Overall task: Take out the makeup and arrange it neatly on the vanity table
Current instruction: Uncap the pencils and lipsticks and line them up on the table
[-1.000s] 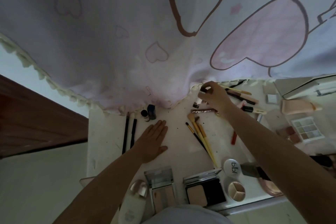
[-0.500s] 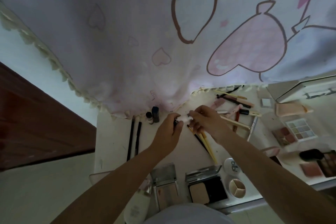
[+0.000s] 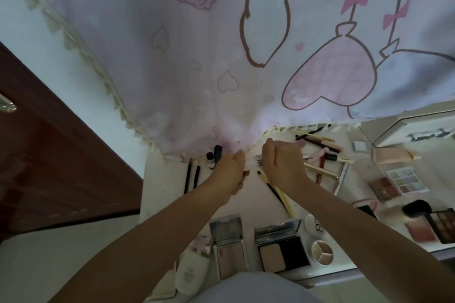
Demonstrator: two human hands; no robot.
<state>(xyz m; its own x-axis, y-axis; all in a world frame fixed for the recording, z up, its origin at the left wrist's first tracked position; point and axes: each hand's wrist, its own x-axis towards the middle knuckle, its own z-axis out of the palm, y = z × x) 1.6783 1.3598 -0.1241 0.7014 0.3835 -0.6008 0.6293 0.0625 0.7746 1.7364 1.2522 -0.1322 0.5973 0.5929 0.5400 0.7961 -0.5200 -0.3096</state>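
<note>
While over mid vanity table (image 3: 167, 179), both hands close together, near curtain hem. Right hand (image 3: 283, 165) curled round small white tube (image 3: 259, 160), only one end poking out toward left hand; long axis roughly left-right, pointing at left hand. Left hand (image 3: 230, 167) fingers curled, something small and dark at fingertips, can't tell what, can't tell if gripped. Slim gold-handled brushes (image 3: 275, 189) lying diagonal under right wrist, tips up-left. Two thin black pencils (image 3: 190, 174) parallel, upright axis, left of left hand. Two open rectangular compacts (image 3: 280, 246), mirrored lids, matte powder pans, at near edge. Round white jar (image 3: 321, 252) beside them. Square pastel palette (image 3: 406, 181) far right. Soft pink printed curtain (image 3: 197, 69), tasselled hem, draped over table back.
</note>
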